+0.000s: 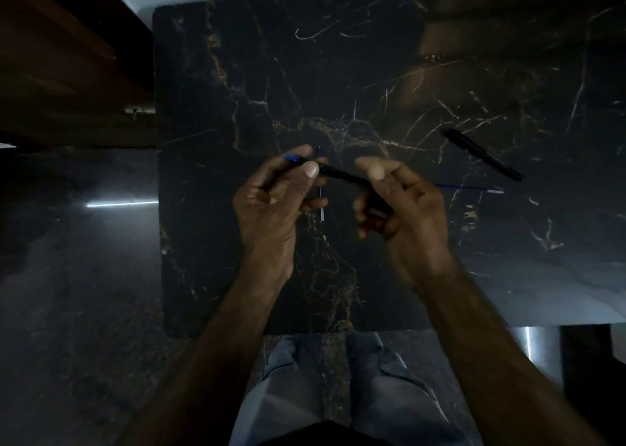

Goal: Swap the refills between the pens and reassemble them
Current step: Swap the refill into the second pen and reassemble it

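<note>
The left hand (271, 201) pinches the blue tip end of a black pen (342, 174), thumb on the barrel; the right hand (399, 208) curls loosely closed around its other end. One refill (321, 201) lies just under the left fingers, another (467, 188) pokes out right of the right hand. Farther right, well apart, rests a second pen (482, 154). The marble table (338, 72) stretches bare beyond the hands.

Dark pen (342, 175) with a blue tip at its left end, held level above the tabletop, slanting down to the right. Thin blue refill (320, 201) lying on the marble beneath it, pointing near-to-far, partly hidden. Second blue refill (469, 188) lying flat to the right, almost crosswise. Black pen (482, 154) lying farther right, slanted, well apart.
</note>
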Available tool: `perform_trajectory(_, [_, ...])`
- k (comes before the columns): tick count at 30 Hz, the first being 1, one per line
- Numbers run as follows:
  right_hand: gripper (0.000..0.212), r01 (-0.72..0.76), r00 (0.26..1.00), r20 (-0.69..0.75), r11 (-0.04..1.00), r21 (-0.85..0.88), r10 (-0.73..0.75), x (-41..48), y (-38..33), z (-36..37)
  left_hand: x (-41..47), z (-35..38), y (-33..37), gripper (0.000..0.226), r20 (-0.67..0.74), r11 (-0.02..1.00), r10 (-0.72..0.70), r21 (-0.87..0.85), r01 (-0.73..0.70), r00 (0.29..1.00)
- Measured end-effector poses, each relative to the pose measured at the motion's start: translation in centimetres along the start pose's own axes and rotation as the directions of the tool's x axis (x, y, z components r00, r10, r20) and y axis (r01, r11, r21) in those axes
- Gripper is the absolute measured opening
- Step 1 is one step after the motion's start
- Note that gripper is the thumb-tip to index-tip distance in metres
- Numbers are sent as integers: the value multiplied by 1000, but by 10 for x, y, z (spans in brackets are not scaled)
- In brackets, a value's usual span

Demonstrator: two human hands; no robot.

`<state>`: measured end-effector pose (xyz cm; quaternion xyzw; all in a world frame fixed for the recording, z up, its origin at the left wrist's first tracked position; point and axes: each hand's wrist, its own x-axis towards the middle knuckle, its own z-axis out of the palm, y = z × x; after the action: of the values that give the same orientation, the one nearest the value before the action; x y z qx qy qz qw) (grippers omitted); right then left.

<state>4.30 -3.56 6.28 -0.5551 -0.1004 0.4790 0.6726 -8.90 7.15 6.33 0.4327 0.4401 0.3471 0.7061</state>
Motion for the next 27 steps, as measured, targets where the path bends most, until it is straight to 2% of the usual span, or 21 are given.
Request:
perform_trajectory(2, [21, 11, 1000, 20, 997, 77, -13, 0, -2, 0, 0, 2, 0, 19, -12, 1000, -9, -15, 9, 1000])
perform_trajectory(4, [6, 37, 999, -15, 997, 68, -36, 3, -3, 0, 0, 6, 1, 19, -8, 999, -19, -34, 18, 1000])
perform_trajectory(5, [6, 38, 998, -56, 998, 50, -35, 4, -4, 2, 0, 8, 2, 18, -2, 999, -19, -39, 19, 1000])
perform_trajectory(8, [25, 31, 989, -143, 999, 26, -27, 8, -7, 4, 0, 13, 4, 17, 20, 999, -9, -48, 10, 1000])
perform_trajectory(11, [21, 51, 999, -9, 995, 87, -51, 8, -10, 3, 1, 16, 4, 16, 19, 999, 12, -47, -11, 1000])
perform_trajectory(13, [15, 82, 996, 30, 993, 80, -84, 8, -10, 3, 2, 16, 4, 23, 23, 999, 23, -35, -22, 999])
perform_trajectory(15, [3, 87, 996, 2, 995, 58, -87, 9, -9, 4, 2, 16, 4, 23, 35, 1000, 27, -14, -26, 999])
perform_trajectory(18, [18, 61, 995, -85, 995, 73, -54, 8, -7, 6, 1, 15, 2, 17, 73, 999, 35, 26, -37, 997])
perform_trajectory(21, [11, 49, 999, -7, 988, 144, -49, 4, -7, 3, 1, 15, 0, 16, 71, 998, 42, 45, -45, 997])
perform_trajectory(24, [16, 52, 997, 45, 981, 185, -61, 2, -11, 5, 0, 16, 0, 13, 50, 997, 50, 49, -53, 997])
perform_trajectory(26, [5, 56, 998, -18, 984, 169, -54, 2, -12, 7, -2, 17, 0, 9, 61, 996, 63, 58, -66, 996])
perform_trajectory(27, [10, 57, 997, -67, 987, 151, -47, 3, -12, 9, -3, 17, 0, 8, 81, 995, 74, 67, -79, 994])
